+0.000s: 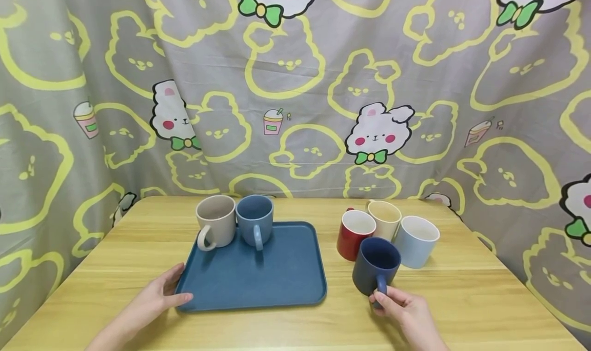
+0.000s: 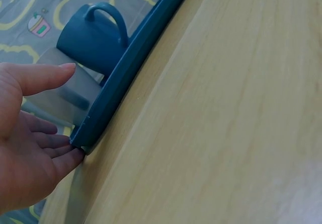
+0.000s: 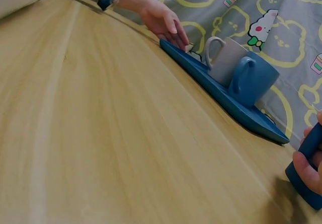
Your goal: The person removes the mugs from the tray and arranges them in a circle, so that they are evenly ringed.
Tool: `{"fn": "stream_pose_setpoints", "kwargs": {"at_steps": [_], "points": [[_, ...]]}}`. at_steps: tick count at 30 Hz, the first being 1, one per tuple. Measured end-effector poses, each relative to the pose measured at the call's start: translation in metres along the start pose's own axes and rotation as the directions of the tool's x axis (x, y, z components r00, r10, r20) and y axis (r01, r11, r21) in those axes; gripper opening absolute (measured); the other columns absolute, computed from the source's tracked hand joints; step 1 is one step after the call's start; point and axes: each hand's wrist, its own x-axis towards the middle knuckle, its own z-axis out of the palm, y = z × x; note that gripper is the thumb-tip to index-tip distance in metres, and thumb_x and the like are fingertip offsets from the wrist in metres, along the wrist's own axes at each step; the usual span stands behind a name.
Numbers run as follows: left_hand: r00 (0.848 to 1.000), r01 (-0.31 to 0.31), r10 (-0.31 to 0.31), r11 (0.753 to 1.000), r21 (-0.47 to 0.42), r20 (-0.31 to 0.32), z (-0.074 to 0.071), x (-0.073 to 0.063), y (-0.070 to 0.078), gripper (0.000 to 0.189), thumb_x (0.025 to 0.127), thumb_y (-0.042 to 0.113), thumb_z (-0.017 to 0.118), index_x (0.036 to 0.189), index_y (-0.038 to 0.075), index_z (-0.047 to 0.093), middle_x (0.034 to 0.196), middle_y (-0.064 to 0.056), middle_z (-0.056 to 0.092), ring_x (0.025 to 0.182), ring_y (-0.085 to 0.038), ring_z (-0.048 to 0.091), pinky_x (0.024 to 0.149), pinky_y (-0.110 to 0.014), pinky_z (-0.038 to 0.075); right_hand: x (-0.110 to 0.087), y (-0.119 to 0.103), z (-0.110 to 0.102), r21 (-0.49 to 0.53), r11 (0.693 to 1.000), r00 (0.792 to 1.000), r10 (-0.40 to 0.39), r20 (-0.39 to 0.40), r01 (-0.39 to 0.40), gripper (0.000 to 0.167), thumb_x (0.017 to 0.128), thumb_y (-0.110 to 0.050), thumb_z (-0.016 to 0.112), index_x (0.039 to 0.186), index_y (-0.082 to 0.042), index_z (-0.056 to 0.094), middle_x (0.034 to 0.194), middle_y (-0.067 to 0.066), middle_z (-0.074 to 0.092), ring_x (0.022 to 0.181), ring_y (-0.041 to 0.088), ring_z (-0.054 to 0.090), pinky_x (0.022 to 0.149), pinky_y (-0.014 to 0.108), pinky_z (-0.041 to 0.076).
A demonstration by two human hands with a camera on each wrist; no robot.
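Note:
A blue tray lies on the table, with a beige mug and a blue mug side by side at its back left. My left hand touches the tray's left edge, thumb over the near corner and fingers fairly straight along the side. To the right of the tray, my right hand grips a navy mug by its handle. In the right wrist view only part of this navy mug shows, so I cannot tell whether its base touches the table.
Behind the navy mug stand a red mug, a cream mug and a light blue mug, close together. A patterned curtain hangs behind the wooden table. Table surface lies between the tray and the mugs.

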Motion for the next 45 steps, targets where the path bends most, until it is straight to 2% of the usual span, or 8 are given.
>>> {"fn": "stream_pose_setpoints", "kwargs": {"at_steps": [8,13,20,26,30,36,40,45], "points": [[1.0,0.004,-0.004,1.0,-0.003,-0.001,0.0,-0.002,0.0,0.088,0.087,0.025,0.065,0.14,-0.018,0.008,0.143,-0.039,0.012,0.13,-0.051,0.019,0.102,-0.056,0.029,0.006,-0.001,0.001,0.047,0.999,0.998,-0.011,0.061,0.008,0.024,0.088,-0.001,0.06,0.097,0.02,0.06,0.083,0.012,0.068,0.077,0.011,0.064,0.068,0.024,0.055],[1.0,-0.006,0.006,1.0,-0.001,-0.005,0.0,-0.003,0.0,0.088,0.087,0.025,0.065,0.139,-0.018,0.009,0.143,-0.039,0.012,0.13,-0.051,0.02,0.102,-0.055,0.029,0.007,-0.002,-0.001,0.03,0.999,0.994,-0.039,0.1,0.036,0.024,0.088,-0.003,0.06,0.096,0.02,0.059,0.083,0.01,0.068,0.077,0.009,0.063,0.068,0.024,0.055],[1.0,-0.001,0.001,1.0,0.008,-0.011,0.0,-0.003,0.0,0.088,0.087,0.026,0.065,0.14,-0.017,0.009,0.143,-0.039,0.012,0.13,-0.05,0.02,0.102,-0.055,0.029,0.011,-0.009,-0.006,-0.187,0.981,0.995,-0.067,-0.079,0.052,0.014,0.085,-0.006,0.065,0.091,0.006,0.066,0.076,0.006,0.068,0.062,0.015,0.062,0.062,0.025,0.052],[1.0,-0.008,0.008,1.0,0.017,-0.015,-0.001,-0.002,-0.001,0.089,0.087,0.026,0.065,0.14,-0.018,0.009,0.143,-0.039,0.013,0.13,-0.051,0.021,0.102,-0.056,0.029,0.02,-0.026,-0.023,-0.212,0.96,0.974,-0.207,-0.094,0.184,0.016,0.089,-0.007,0.061,0.092,0.008,0.064,0.078,0.006,0.068,0.068,0.011,0.063,0.063,0.023,0.053],[1.0,-0.009,0.01,1.0,0.021,-0.011,-0.002,-0.002,0.0,0.089,0.087,0.027,0.065,0.14,-0.018,0.009,0.143,-0.039,0.013,0.13,-0.051,0.021,0.102,-0.056,0.029,0.027,-0.043,-0.03,-0.206,0.947,0.96,-0.269,-0.081,0.248,0.02,0.091,-0.008,0.059,0.095,0.011,0.061,0.078,0.002,0.069,0.071,0.007,0.063,0.062,0.023,0.053],[1.0,-0.021,0.021,0.999,0.027,-0.02,-0.001,-0.002,0.0,0.089,0.086,0.027,0.066,0.14,-0.018,0.01,0.143,-0.039,0.014,0.13,-0.05,0.022,0.102,-0.055,0.029,0.042,-0.07,-0.033,-0.189,0.937,0.954,-0.3,-0.007,0.294,0.03,0.093,-0.016,0.057,0.106,0.012,0.059,0.086,0.004,0.07,0.078,0.008,0.065,0.068,0.023,0.054],[1.0,-0.025,0.026,0.999,0.025,-0.017,-0.001,-0.002,0.001,0.089,0.086,0.027,0.066,0.139,-0.018,0.011,0.143,-0.039,0.014,0.13,-0.05,0.022,0.102,-0.055,0.029,0.055,-0.09,-0.027,-0.179,0.93,0.947,-0.312,0.082,0.322,0.037,0.094,-0.021,0.056,0.112,0.01,0.057,0.097,0.013,0.068,0.083,0.008,0.065,0.072,0.022,0.053],[1.0,-0.02,0.02,1.0,0.021,-0.007,-0.001,-0.002,0.002,0.088,0.087,0.027,0.065,0.139,-0.019,0.01,0.142,-0.04,0.014,0.129,-0.051,0.022,0.102,-0.056,0.029,0.072,-0.11,-0.008,-0.11,0.95,0.945,-0.27,0.183,0.293,0.042,0.093,-0.025,0.058,0.118,0.009,0.055,0.105,0.019,0.065,0.088,0.01,0.064,0.076,0.024,0.053]]}}
